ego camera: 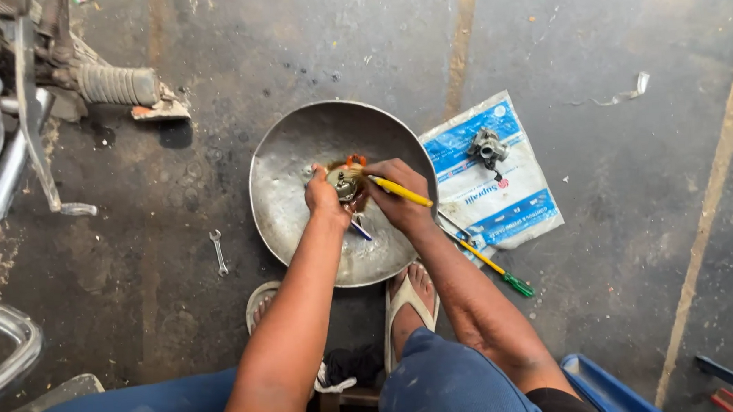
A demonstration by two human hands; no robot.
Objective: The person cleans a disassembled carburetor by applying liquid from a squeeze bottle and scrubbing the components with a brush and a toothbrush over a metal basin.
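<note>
Hands work over the metal bowl [295, 151]. Left hand [322, 198] pinches a small engine part [347, 182]; right hand [400, 197], fingers curled, grips a yellow brush [401, 192]. Recommendation: hold the part low over the bowl, brush with short strokes.

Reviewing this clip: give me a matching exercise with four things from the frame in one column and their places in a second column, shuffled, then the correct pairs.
Things:
1. small metal part
2. yellow-handled tool
3. spanner
4. grey metal part

Places:
A. on the white and blue plastic bag
B. in the left hand, over the metal bowl
C. on the bare floor, left of the bowl
D. in the right hand

Pairs: 1-B, 2-D, 3-C, 4-A
</note>
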